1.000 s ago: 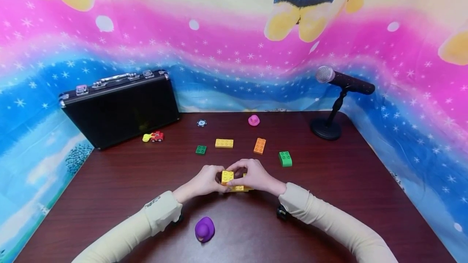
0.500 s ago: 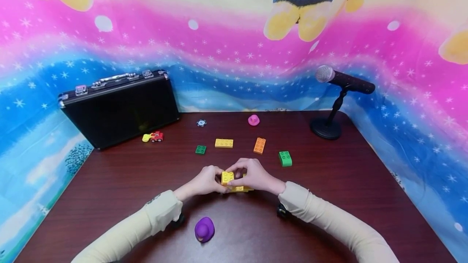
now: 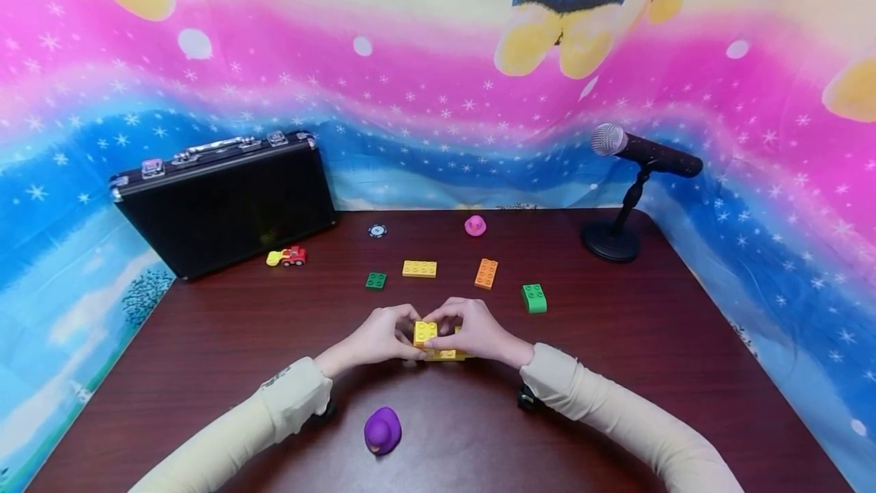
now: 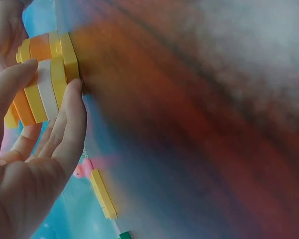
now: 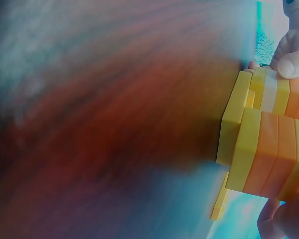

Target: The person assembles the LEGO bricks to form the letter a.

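Between both hands stands a toy brick build with two side-by-side stacks on a yellow base plate (image 3: pixel 446 354). Yellow, white and orange layers form the left stack (image 4: pixel 47 89); the right stack (image 5: pixel 261 154) is yellow and orange. A yellow brick (image 3: pixel 425 332) tops the left stack. My left hand (image 3: pixel 376 337) holds the left stack's side, thumb on one face and fingers round the other. My right hand (image 3: pixel 479 329) reaches across the right stack and pinches the top yellow brick between thumb and forefinger. That hand hides much of the right stack in the head view.
Beyond the hands lie dark green (image 3: pixel 376 281), yellow (image 3: pixel 420 269), orange (image 3: pixel 487 274) and light green (image 3: pixel 534 298) bricks. A purple rubber duck (image 3: pixel 382 430) sits nearer. Behind are a toy car (image 3: pixel 287 256), poker chip (image 3: pixel 377 230), pink duck (image 3: pixel 475 226), black case (image 3: pixel 226 208) and microphone (image 3: pixel 646 152).
My left hand and wrist have shifted slightly left, with the knuckles a little higher. The right hand stays nearly still on the top yellow brick, and the build barely moves.
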A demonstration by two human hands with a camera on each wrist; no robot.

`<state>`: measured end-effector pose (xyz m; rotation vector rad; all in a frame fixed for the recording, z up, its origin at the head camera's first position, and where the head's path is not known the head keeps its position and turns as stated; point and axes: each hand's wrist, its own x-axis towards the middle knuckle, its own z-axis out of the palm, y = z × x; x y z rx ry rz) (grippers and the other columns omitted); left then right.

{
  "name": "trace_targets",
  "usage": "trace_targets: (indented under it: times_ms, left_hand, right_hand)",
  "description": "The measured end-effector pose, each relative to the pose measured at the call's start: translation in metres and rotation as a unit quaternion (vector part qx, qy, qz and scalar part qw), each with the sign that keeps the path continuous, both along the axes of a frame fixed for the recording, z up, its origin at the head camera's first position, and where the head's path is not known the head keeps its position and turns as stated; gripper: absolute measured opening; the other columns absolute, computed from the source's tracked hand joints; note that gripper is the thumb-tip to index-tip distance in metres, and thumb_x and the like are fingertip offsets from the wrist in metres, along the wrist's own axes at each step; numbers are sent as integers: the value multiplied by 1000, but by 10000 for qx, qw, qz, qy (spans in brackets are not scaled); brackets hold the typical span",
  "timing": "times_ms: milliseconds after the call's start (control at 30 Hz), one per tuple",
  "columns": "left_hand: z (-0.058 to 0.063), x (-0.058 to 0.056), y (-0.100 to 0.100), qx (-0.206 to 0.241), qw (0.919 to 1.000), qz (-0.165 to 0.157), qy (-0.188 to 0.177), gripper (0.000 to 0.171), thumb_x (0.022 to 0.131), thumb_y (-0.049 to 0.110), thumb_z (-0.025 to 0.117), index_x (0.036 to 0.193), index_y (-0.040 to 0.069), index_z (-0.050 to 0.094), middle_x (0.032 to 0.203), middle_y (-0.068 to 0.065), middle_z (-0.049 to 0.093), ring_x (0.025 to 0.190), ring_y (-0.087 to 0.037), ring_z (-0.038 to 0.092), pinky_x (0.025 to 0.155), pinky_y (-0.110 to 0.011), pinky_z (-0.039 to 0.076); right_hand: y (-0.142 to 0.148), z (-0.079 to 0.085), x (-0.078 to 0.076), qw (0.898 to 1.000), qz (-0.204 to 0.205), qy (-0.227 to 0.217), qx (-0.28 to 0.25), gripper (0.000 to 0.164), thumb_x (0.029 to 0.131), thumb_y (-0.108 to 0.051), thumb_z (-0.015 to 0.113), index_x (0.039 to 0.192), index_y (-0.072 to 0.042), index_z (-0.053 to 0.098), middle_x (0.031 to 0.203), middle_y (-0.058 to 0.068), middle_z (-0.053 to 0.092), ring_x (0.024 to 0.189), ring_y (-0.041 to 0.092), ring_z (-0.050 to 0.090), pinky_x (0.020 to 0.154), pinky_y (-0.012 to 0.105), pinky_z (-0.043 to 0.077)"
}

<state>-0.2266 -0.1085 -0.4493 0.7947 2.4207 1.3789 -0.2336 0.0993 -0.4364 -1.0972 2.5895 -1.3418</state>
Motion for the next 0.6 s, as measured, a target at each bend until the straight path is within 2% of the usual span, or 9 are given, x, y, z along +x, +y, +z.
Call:
trace_targets:
  times_ms: [133,300,467,600]
  left_hand:
    - [-1,0,-2,248,9994,-26,-219,31,69,9,77,89,4,54,85,-10,68,67,-14,66,59,-26,53]
    - [2,1,-3,593,9962,133,-624,27,67,-1,75,85,-1,55,83,-14,67,69,-21,66,59,-29,53]
    - [15,7,2,815,9938,53,-750,24,67,-5,73,83,-5,56,82,-19,66,71,-28,66,60,-31,54]
    - [23,11,5,800,9935,40,-806,23,66,-6,73,82,-5,56,81,-20,66,73,-29,66,61,-30,54]
  right_hand:
    - [-3,-1,0,10000,-12,14,-68,29,68,-23,79,95,-16,71,80,-6,60,68,5,58,60,22,50]
    - [-6,-2,1,10000,45,45,-14,30,70,-25,78,97,-16,70,80,-4,59,67,2,58,58,21,49]
    - [-3,-1,1,10000,36,16,34,30,69,-26,79,96,-15,71,77,-4,58,64,1,57,56,21,47]
    - [1,0,0,9998,158,78,101,31,70,-29,78,96,-15,71,76,-5,57,65,1,57,58,20,48]
